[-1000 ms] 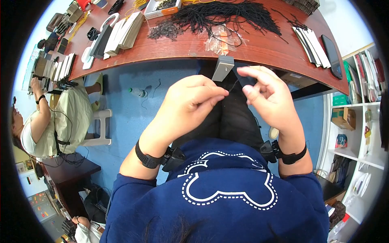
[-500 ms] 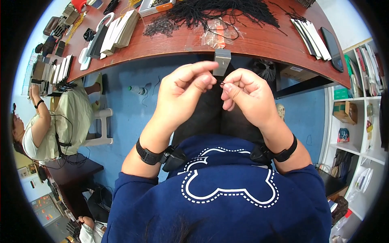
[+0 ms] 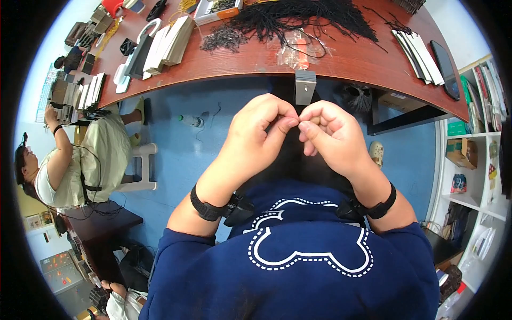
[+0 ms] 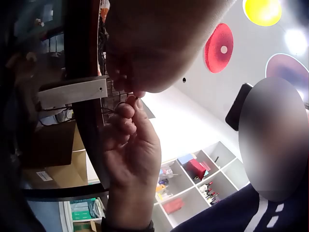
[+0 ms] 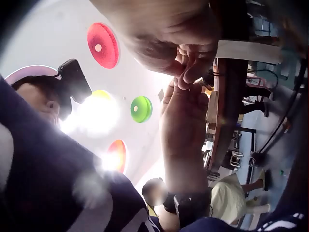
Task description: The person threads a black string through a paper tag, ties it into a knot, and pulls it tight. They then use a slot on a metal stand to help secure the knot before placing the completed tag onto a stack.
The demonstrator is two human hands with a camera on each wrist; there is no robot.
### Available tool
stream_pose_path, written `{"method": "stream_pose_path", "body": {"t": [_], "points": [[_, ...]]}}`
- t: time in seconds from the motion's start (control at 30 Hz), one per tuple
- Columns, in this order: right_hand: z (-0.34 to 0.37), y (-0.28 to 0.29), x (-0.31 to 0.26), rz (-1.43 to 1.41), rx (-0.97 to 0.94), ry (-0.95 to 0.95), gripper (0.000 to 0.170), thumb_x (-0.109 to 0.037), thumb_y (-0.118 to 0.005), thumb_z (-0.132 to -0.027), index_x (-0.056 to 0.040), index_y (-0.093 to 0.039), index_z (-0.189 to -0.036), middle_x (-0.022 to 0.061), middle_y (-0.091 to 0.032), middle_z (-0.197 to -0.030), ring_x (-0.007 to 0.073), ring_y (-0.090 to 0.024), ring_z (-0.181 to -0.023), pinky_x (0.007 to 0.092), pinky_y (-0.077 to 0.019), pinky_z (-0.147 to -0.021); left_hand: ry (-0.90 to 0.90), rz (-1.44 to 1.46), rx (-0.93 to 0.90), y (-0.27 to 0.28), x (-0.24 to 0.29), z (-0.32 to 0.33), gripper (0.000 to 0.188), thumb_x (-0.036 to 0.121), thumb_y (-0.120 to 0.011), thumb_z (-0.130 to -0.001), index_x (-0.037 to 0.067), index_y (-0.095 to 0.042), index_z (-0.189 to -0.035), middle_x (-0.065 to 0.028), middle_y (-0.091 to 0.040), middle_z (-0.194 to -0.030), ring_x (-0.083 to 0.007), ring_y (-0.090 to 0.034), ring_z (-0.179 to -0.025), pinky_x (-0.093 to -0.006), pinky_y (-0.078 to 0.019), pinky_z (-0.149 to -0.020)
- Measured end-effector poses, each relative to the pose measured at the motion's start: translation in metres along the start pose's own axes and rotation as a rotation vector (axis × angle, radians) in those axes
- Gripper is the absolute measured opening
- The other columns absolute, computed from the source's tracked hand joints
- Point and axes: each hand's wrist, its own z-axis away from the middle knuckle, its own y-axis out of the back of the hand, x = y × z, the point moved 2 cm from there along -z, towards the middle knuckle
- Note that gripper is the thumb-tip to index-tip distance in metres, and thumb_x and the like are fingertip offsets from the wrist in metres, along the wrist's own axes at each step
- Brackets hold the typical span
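Note:
In the head view my left hand (image 3: 258,136) and right hand (image 3: 338,138) meet above the lap, just in front of the table edge. Thumb and index finger pinch together on each, and the fingertips of the two hands almost touch. A thin black cord (image 4: 122,103) shows at the fingertips in the left wrist view; most of it is hidden by the fingers. Beyond the hands, a grey block (image 3: 305,89) juts out from the table edge.
On the red-brown table (image 3: 240,65) lie a heap of black cords (image 3: 320,18), small dark pieces (image 3: 224,38), a clear plastic bag (image 3: 293,50), stacked cards (image 3: 169,47) and a phone (image 3: 445,70). Another person (image 3: 58,160) sits at the left. White shelves (image 3: 469,198) stand at right.
The hands were apart a second ago, the right one with fingers spread. Both have come together, and the left index finger, straight half a second ago, has bent down to its thumb.

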Motion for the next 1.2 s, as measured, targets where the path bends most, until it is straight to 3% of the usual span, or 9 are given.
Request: {"method": "stream_pose_path", "body": {"t": [0.07, 0.13, 0.2, 0.23, 0.3, 0.7, 0.93, 1.1, 1.2], "points": [[0.002, 0.000, -0.001, 0.062, 0.055, 0.071, 0.004, -0.005, -0.056, -0.084, -0.0024, -0.055, -0.087, 0.0009, -0.054, -0.069, 0.0050, -0.051, -0.055, 0.0173, -0.0405, -0.048, 0.009, -0.029, -0.032, 0.005, -0.006, -0.002, 0.005, 0.002, -0.062, -0.077, 0.002, -0.058, -0.080, -0.0050, -0.058, -0.075, -0.0134, -0.055, -0.069, -0.0245, -0.0439, -0.061], [-0.001, 0.004, 0.001, 0.062, 0.060, 0.123, 0.004, -0.005, -0.055, -0.085, -0.0025, -0.055, -0.087, 0.0003, -0.054, -0.069, 0.0046, -0.050, -0.054, 0.0168, -0.0397, -0.048, 0.037, -0.053, 0.119, 0.022, -0.025, -0.012, 0.005, 0.004, -0.061, -0.079, 0.001, -0.058, -0.082, -0.0032, -0.058, -0.074, -0.0101, -0.054, -0.068, -0.0239, -0.0440, -0.060], [-0.003, 0.007, 0.005, 0.043, 0.090, 0.173, 0.003, -0.005, -0.056, -0.084, -0.0023, -0.056, -0.085, -0.0009, -0.053, -0.071, 0.0035, -0.046, -0.054, 0.0164, -0.0367, -0.049, 0.098, -0.341, 0.401, 0.059, -0.051, -0.037, 0.011, 0.011, -0.062, -0.081, 0.000, -0.061, -0.083, -0.0034, -0.060, -0.071, -0.0090, -0.054, -0.064, -0.0233, -0.0441, -0.059], [-0.004, 0.009, 0.008, 0.044, 0.087, 0.176, 0.003, -0.005, -0.056, -0.084, -0.0023, -0.056, -0.085, -0.0009, -0.053, -0.071, 0.0035, -0.046, -0.054, 0.0164, -0.0367, -0.049, 0.228, -0.535, 0.403, 0.075, -0.065, -0.047, 0.016, 0.016, -0.064, -0.079, 0.000, -0.062, -0.081, -0.0063, -0.061, -0.069, -0.0124, -0.056, -0.062, -0.0249, -0.0446, -0.059], [-0.007, 0.012, 0.006, 0.346, 0.107, 0.425, 0.002, -0.004, -0.058, -0.081, -0.0016, -0.057, -0.081, -0.0006, -0.050, -0.077, 0.0034, -0.042, -0.057, 0.0174, -0.0346, -0.051, 0.250, -0.683, 0.360, 0.090, -0.087, -0.056, 0.022, 0.022, -0.067, -0.076, 0.001, -0.063, -0.079, -0.0089, -0.061, -0.069, -0.0163, -0.058, -0.061, -0.0274, -0.0454, -0.059], [-0.009, 0.013, 0.008, 0.173, 0.049, 0.332, 0.003, -0.003, -0.059, -0.080, -0.0016, -0.057, -0.079, -0.0008, -0.046, -0.081, 0.0029, -0.040, -0.059, 0.0175, -0.0335, -0.053, 0.440, -0.746, 0.136, 0.100, -0.113, -0.075, 0.026, 0.027, -0.066, -0.075, 0.001, -0.065, -0.076, -0.0115, -0.063, -0.066, -0.0213, -0.061, -0.061, -0.0312, -0.0466, -0.060], [-0.006, 0.014, 0.006, 0.163, 0.052, 0.328, 0.003, -0.003, -0.059, -0.080, -0.0016, -0.057, -0.078, -0.0008, -0.047, -0.081, 0.0028, -0.040, -0.059, 0.0173, -0.0336, -0.053, 0.400, -0.773, 0.086, 0.101, -0.130, -0.076, 0.025, 0.025, -0.064, -0.076, 0.000, -0.063, -0.078, -0.0138, -0.062, -0.068, -0.0245, -0.060, -0.063, -0.0333, -0.0464, -0.061], [-0.007, 0.015, 0.009, 0.149, 0.042, 0.333, 0.003, -0.004, -0.059, -0.080, -0.0017, -0.057, -0.078, -0.0008, -0.047, -0.081, 0.0028, -0.040, -0.058, 0.0174, -0.0336, -0.053, 0.119, -0.821, 0.219, 0.108, -0.133, -0.067, 0.025, 0.025, -0.063, -0.078, 0.000, -0.063, -0.079, -0.0150, -0.061, -0.069, -0.0257, -0.059, -0.063, -0.0340, -0.0463, -0.061], [-0.007, 0.015, 0.009, 0.160, 0.035, 0.322, 0.003, -0.004, -0.059, -0.080, -0.0017, -0.057, -0.078, -0.0008, -0.047, -0.080, 0.0027, -0.040, -0.059, 0.0174, -0.0338, -0.053, 0.297, -0.726, 0.223, 0.110, -0.126, -0.065, 0.025, 0.025, -0.063, -0.078, 0.000, -0.064, -0.079, -0.0146, -0.062, -0.069, -0.0257, -0.059, -0.063, -0.0339, -0.0464, -0.061]]}}
